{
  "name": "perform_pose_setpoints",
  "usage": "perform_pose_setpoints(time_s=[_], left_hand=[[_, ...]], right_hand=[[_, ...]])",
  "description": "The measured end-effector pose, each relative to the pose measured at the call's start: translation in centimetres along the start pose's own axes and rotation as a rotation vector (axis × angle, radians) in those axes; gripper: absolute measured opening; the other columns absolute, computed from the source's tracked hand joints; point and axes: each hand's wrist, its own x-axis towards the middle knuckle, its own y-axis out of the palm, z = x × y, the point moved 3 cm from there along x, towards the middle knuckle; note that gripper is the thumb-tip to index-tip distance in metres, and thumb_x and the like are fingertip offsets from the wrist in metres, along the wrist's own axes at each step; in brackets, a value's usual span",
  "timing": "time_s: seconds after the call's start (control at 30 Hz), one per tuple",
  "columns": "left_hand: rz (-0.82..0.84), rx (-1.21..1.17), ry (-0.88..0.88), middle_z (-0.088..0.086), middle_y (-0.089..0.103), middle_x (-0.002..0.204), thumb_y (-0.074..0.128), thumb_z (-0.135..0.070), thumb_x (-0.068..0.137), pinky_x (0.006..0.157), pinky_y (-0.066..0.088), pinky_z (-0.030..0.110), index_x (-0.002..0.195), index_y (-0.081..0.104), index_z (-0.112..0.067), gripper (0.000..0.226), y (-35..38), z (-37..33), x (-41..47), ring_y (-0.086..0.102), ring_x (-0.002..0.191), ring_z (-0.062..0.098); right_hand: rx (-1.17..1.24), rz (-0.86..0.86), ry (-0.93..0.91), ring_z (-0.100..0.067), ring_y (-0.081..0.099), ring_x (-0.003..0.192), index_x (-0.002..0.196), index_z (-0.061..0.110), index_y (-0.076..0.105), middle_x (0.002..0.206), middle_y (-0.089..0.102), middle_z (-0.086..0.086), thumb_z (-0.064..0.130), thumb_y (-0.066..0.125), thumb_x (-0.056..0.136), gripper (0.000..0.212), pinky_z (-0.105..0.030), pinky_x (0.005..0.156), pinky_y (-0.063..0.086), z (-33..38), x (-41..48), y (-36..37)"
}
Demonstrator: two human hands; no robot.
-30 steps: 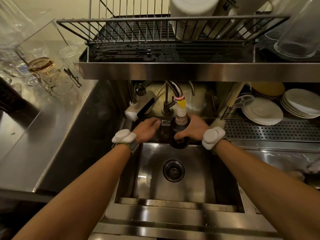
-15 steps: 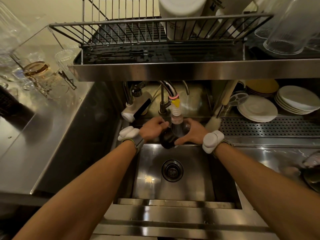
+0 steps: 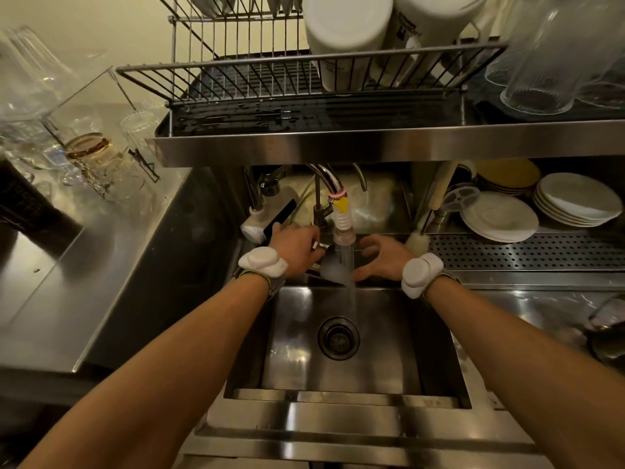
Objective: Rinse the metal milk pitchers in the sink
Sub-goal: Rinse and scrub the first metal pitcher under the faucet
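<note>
On the left counter (image 3: 84, 265), upturned glasses (image 3: 101, 157) stood well apart from the work area, probably parked there to drain. The left hand (image 3: 297, 248) reached to the far edge of the sink (image 3: 389, 350), its fingers curled over a short metal tap lever (image 3: 318, 246) at the tap base; this position suited flow control while the other hand handled the vessel. Just right of it, the tap nozzle (image 3: 343, 228) discharged a water stream (image 3: 348, 265) straight down. The milk pitcher (image 3: 331, 270) appeared only as a pale, blurred shape directly under that stream, between the two hands and above the far end of the basin, presumably so that runoff fell toward the drain (image 3: 338, 338). The right hand (image 3: 384, 258) was cupped just beside the stream, its fingers (image 3: 368, 243) spread apart and gently curved, with the thumb pointing toward the pitcher. Blur and spray prevented confirmation of contact; no closed grasp was evident on that side. Further right, stacked plates (image 3: 500, 218) sat on the perforated shelf, clear of the splash zone.
</note>
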Motion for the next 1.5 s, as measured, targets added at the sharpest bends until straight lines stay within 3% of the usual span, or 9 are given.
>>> perform_pose_setpoints(time_s=[0.47, 0.6, 0.8, 0.9, 1.0, 1.2, 1.3, 1.4, 1.5], left_hand=[[-0.037, 0.211, 0.12, 0.005, 0.065, 0.091, 0.054, -0.034, 0.087, 0.093, 0.027, 0.041, 0.088, 0.06, -0.021, 0.015, -1.9, -1.3, -0.2, 0.057, 0.093, 0.026], [0.037, -0.198, -0.137, 0.003, 0.061, 0.088, 0.055, -0.034, 0.088, 0.083, 0.041, 0.037, 0.087, 0.059, -0.016, 0.019, -1.4, 0.0, -0.2, 0.058, 0.088, 0.024], [0.113, -0.792, -0.337, -0.001, 0.061, 0.074, 0.057, -0.028, 0.091, 0.06, 0.043, 0.021, 0.077, 0.062, -0.016, 0.019, 1.2, 0.0, -0.6, 0.056, 0.071, 0.011], [0.137, -1.025, -0.428, -0.001, 0.061, 0.074, 0.056, -0.028, 0.092, 0.066, 0.044, 0.025, 0.075, 0.06, -0.019, 0.019, 2.4, -0.1, -0.8, 0.056, 0.07, 0.012], [0.164, -1.117, -0.487, 0.003, 0.062, 0.08, 0.054, -0.025, 0.094, 0.067, 0.044, 0.027, 0.087, 0.062, -0.013, 0.016, 3.5, 0.4, -0.9, 0.057, 0.075, 0.014], [0.169, -0.891, -0.457, 0.004, 0.061, 0.114, 0.041, -0.039, 0.098, 0.096, 0.041, 0.034, 0.119, 0.06, -0.011, 0.04, 3.0, 2.2, -0.8, 0.056, 0.108, 0.019], [0.107, -0.842, -0.459, 0.011, 0.065, 0.115, 0.04, -0.036, 0.099, 0.092, 0.04, 0.032, 0.113, 0.064, -0.01, 0.038, 2.3, 3.5, -1.0, 0.058, 0.107, 0.022], [0.136, -0.786, -0.453, 0.014, 0.065, 0.116, 0.042, -0.035, 0.098, 0.089, 0.04, 0.032, 0.112, 0.064, -0.009, 0.037, 2.1, 4.1, -1.4, 0.059, 0.107, 0.025], [0.158, -0.728, -0.449, 0.011, 0.063, 0.122, 0.044, -0.034, 0.098, 0.095, 0.04, 0.033, 0.117, 0.062, -0.009, 0.037, 1.9, 4.1, -1.8, 0.057, 0.113, 0.023]], right_hand=[[-0.002, -0.007, -0.014, -0.024, 0.055, 0.117, 0.135, 0.008, 0.044, 0.131, 0.056, -0.011, 0.026, 0.088, 0.058, 0.09, -0.025, 0.084, 0.043, 0.4, -0.1, -0.7], [0.007, 0.008, -0.027, -0.025, 0.054, 0.118, 0.136, 0.009, 0.042, 0.133, 0.054, -0.011, 0.025, 0.088, 0.059, 0.091, -0.025, 0.084, 0.042, 0.2, -0.2, -0.6], [0.068, -0.015, -0.094, -0.017, 0.049, 0.12, 0.136, 0.017, 0.04, 0.134, 0.052, -0.002, 0.026, 0.091, 0.052, 0.099, -0.025, 0.091, 0.04, 0.1, 0.4, 0.3], [0.13, -0.043, -0.112, -0.011, 0.051, 0.106, 0.131, 0.019, 0.045, 0.118, 0.056, 0.006, 0.024, 0.091, 0.051, 0.092, -0.02, 0.084, 0.04, 0.2, 1.1, 0.7], [0.099, -0.059, -0.138, -0.017, 0.061, 0.1, 0.114, 0.022, 0.057, 0.105, 0.063, 0.006, 0.025, 0.09, 0.051, 0.071, -0.019, 0.076, 0.045, 0.4, 2.1, 1.3], [-0.021, -0.18, -0.155, -0.014, 0.057, 0.098, 0.119, 0.02, 0.056, 0.112, 0.063, 0.001, 0.028, 0.088, 0.052, 0.075, -0.025, 0.081, 0.043, 0.4, 3.0, 1.0], [-0.008, -0.139, -0.179, -0.014, 0.061, 0.094, 0.112, 0.02, 0.058, 0.105, 0.065, 0.004, 0.032, 0.088, 0.05, 0.07, -0.026, 0.08, 0.049, 1.3, 2.8, 1.4], [-0.025, -0.048, -0.187, -0.013, 0.061, 0.093, 0.107, 0.022, 0.058, 0.099, 0.063, 0.008, 0.031, 0.088, 0.05, 0.065, -0.015, 0.069, 0.045, 1.4, 2.4, 1.1], [0.021, -0.171, -0.124, -0.009, 0.055, 0.094, 0.117, 0.019, 0.058, 0.102, 0.058, 0.011, 0.03, 0.089, 0.052, 0.072, -0.016, 0.074, 0.042, 1.1, 2.3, -0.1]])
